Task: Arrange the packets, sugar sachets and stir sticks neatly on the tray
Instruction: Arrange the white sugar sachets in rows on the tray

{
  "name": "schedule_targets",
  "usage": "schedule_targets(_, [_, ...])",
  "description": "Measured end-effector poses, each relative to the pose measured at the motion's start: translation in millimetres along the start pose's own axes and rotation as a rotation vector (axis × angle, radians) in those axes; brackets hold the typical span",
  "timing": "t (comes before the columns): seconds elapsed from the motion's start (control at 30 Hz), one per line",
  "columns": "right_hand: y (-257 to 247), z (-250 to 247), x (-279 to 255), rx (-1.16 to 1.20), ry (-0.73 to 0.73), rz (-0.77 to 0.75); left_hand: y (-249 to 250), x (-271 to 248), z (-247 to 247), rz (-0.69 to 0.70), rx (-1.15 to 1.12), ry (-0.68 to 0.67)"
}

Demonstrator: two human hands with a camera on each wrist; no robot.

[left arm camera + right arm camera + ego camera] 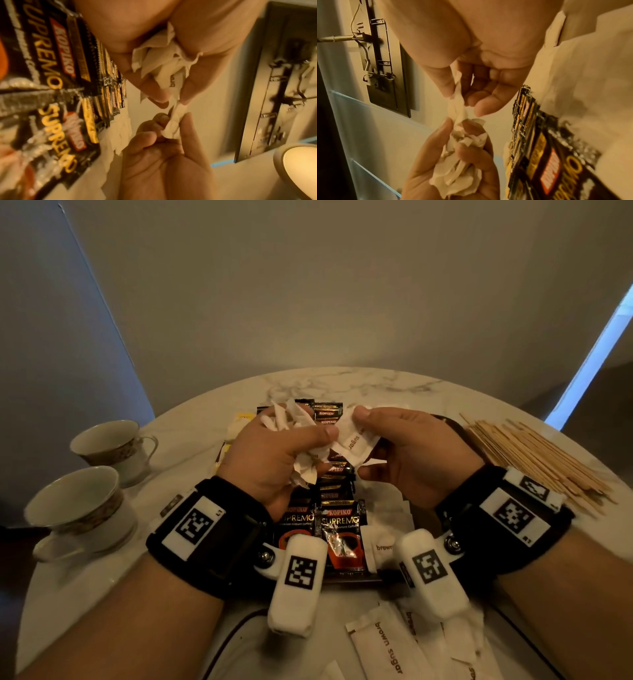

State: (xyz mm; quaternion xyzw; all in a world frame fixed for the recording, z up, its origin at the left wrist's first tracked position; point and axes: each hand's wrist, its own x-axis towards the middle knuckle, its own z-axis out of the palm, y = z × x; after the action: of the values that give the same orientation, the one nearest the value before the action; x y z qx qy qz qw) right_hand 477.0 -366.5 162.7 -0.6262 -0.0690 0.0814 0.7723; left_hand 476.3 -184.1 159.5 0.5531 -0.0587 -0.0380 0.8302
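Sugar sachets (294, 440), light, soft and already crumpled, sit bunched in the left hand (274, 453) above the tray (363, 578) of coffee packets (339, 529), while the right hand (411, 453) pinches one sachet (354, 440) at its end, best held by the flat edges.

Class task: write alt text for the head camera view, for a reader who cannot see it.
Two hands hold crumpled white sugar sachets above a tray of black coffee packets: the left hand grips a bunch, the right hand pinches one. Wooden stir sticks lie right, two teacups left.
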Motion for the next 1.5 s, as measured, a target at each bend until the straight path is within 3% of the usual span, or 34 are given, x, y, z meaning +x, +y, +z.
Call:
schedule_targets(0.1, [1,4,0,0.033,0.056,-0.009,-1,-4,2,0.046,0.109,0.019])
schedule_targets(0.27, [-1,-1,0,0.061,0.031,-0.010,2,-2,3,0.013,0.089,0.067])
schedule_targets(0.47, [1,2,-3,-0.002,-0.081,-0.048,2,-10,9,0.018,0.191,-0.049])
schedule_targets(0.7, [1,-1,-1,-0.002,-0.073,-0.030,2,-6,6,0.083,0.076,0.074])
schedule_targets(0.9, [2,-2,3,0.079,0.084,-0.142,2,-5,4,0.066,0.082,0.064])
schedule_targets(1.17, [1,-6,3,-0.086,0.028,-0.162,2,-7,6,0.125,0.104,0.124])
schedule_targets(1.27, [-1,-11,3,-0.172,0.035,-0.085,4,-6,6,0.154,0.045,0.154])
schedule_targets(1.5, [-4,-4,5,-0.074,0.098,-0.107,3,-5,5,0.167,0.056,0.175])
